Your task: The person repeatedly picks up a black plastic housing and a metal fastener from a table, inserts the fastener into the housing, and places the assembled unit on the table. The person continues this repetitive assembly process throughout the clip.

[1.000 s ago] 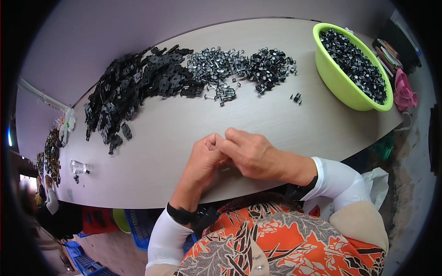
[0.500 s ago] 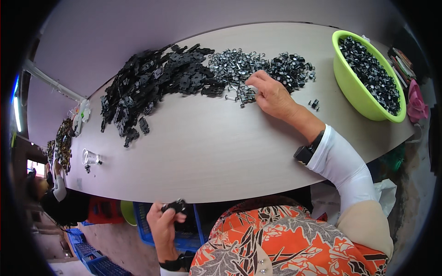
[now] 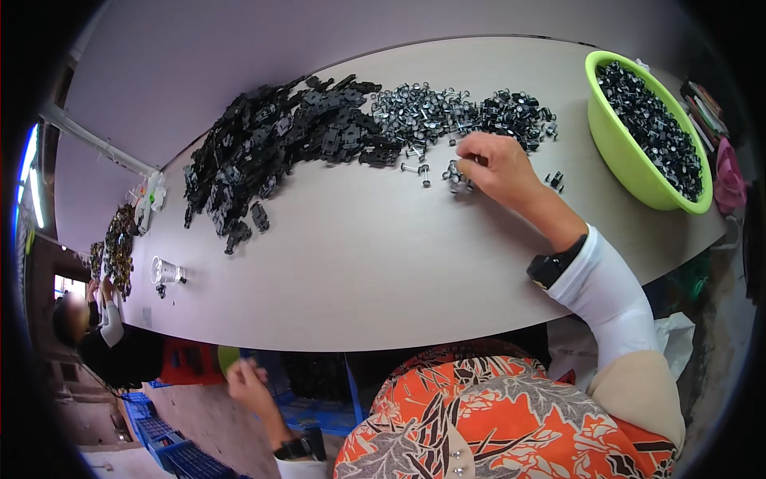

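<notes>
My right hand [image 3: 501,169] reaches over the table with its fingers curled down on a few small silver-and-black wheel-and-axle pieces [image 3: 457,178]. Beyond it lie a pile of silver wheel-and-axle pieces [image 3: 419,108] and a darker pile of similar pieces [image 3: 515,116]. Below the table's front edge, my left hand [image 3: 250,387] is slightly blurred, its fingers a little apart, and no part shows in it. Near it is a blue crate [image 3: 319,417] with dark parts inside. A large heap of flat black plastic parts [image 3: 275,144] covers the table's far left side.
A lime-green basin [image 3: 610,148] full of wheel pieces stands at the right. A clear plastic cup [image 3: 163,271] is at the left, and loose wheel pieces [image 3: 554,181] lie right of my right hand. Another person [image 3: 112,335] works at the far left.
The black plastic part in my left hand is gone from it, and that hand has moved left and down. My right hand has shifted right, with a few wheel pieces now apart from the pile.
</notes>
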`<state>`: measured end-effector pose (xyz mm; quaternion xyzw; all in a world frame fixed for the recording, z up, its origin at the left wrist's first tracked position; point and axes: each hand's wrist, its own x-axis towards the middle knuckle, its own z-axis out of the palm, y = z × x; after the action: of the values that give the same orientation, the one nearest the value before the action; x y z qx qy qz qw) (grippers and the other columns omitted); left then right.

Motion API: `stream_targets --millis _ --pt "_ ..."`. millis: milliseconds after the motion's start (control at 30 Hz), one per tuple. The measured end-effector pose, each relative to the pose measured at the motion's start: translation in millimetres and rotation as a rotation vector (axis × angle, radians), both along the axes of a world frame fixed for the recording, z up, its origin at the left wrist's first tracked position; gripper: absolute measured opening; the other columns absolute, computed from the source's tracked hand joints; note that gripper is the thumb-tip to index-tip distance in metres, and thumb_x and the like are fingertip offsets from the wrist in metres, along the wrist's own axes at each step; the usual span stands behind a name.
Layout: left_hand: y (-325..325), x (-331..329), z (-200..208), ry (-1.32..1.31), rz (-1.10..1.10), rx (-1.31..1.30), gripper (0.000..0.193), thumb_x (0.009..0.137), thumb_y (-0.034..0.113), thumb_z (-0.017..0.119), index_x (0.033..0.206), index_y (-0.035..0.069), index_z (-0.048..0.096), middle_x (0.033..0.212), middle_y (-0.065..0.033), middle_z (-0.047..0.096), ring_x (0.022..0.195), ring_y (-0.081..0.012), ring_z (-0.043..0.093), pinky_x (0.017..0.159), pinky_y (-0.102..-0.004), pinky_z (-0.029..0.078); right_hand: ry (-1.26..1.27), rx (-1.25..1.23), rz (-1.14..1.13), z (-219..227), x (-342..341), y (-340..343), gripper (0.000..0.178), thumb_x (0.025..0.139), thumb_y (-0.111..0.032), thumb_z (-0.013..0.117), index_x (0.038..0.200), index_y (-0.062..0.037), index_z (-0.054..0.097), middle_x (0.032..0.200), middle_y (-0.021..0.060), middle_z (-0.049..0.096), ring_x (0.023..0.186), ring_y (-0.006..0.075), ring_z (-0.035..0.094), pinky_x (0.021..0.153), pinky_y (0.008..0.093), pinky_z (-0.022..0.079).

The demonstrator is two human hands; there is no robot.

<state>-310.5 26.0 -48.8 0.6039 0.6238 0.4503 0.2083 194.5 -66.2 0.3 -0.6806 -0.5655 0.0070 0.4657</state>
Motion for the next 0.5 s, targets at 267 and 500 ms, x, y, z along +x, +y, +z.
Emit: stream_targets --millis 267,500 --pt "54.3 257.7 81.1 0.175 -0.968 0.197 0.014 0.086 0.007 0.059 0.094 -0.002 0.065 0.09 -0.0078 0.067 0.077 -0.0123 0.062 0.065 -0.0256 0.049 0.35 -0.166 -0.06 4.1 0.8 -44.9 0.011 0.076 -0.01 0.062 0.077 0.0003 0.06 0.062 0.0087 0.059 0.052 0.0141 0.053 0.052 0.0291 0.043" --pt "82.4 358.4 42.0 0.569 -1.013 0.382 0.027 0.072 0.005 0.065 0.099 0.003 0.063 0.101 -0.0139 0.063 0.098 -0.0329 0.057 0.087 -0.0386 0.045 0.204 -0.237 -0.16 -2.7 -1.7 -75.4 0.012 0.077 -0.012 0.063 0.079 0.0001 0.061 0.059 0.0109 0.058 0.051 0.0179 0.053 0.051 0.0305 0.042"
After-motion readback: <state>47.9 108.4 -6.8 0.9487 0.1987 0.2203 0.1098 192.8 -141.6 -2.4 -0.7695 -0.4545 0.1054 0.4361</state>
